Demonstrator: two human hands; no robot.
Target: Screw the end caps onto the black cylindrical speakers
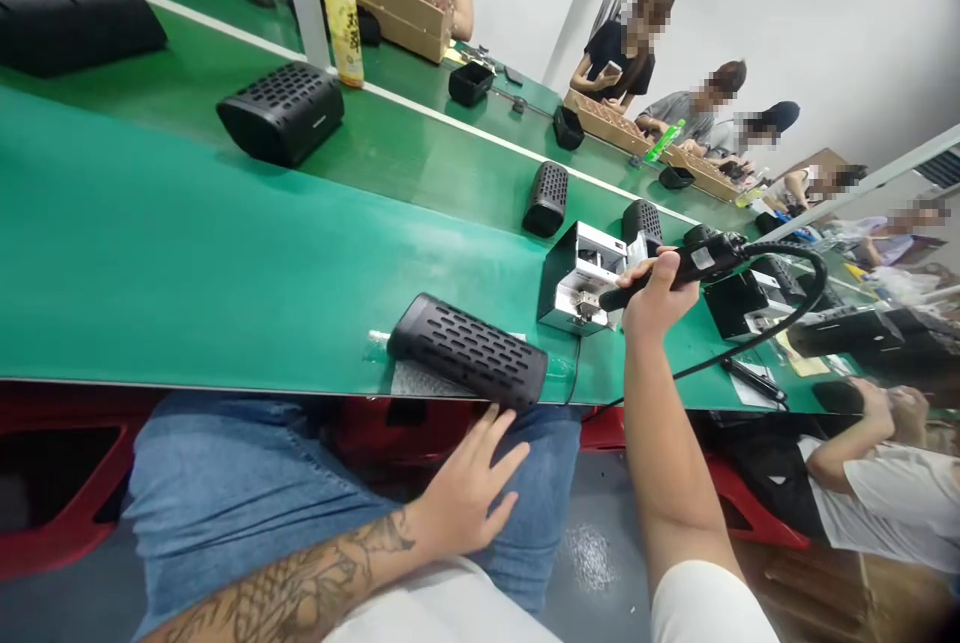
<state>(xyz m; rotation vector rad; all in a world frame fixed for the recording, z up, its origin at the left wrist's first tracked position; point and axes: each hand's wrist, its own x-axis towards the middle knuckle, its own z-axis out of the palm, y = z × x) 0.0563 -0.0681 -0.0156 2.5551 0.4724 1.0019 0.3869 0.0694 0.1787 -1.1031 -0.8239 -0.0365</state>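
My right hand [658, 295] is closed around a black electric screwdriver [686, 271] with a cable trailing right. Its tip points at a small metal box-shaped fixture [577, 275] on the green bench [187, 253]. My left hand [465, 488] hangs open below the bench edge, fingers spread over my jeans. It is just under a long black perforated speaker shell [469, 351] lying at the front edge. The hand is not touching the shell.
More black speaker shells [283, 111] [546, 198] sit on the conveyor belt, with a yellow drink bottle [343, 23] behind. Several other people work along the far side and at my right. Red stools stand under the bench.
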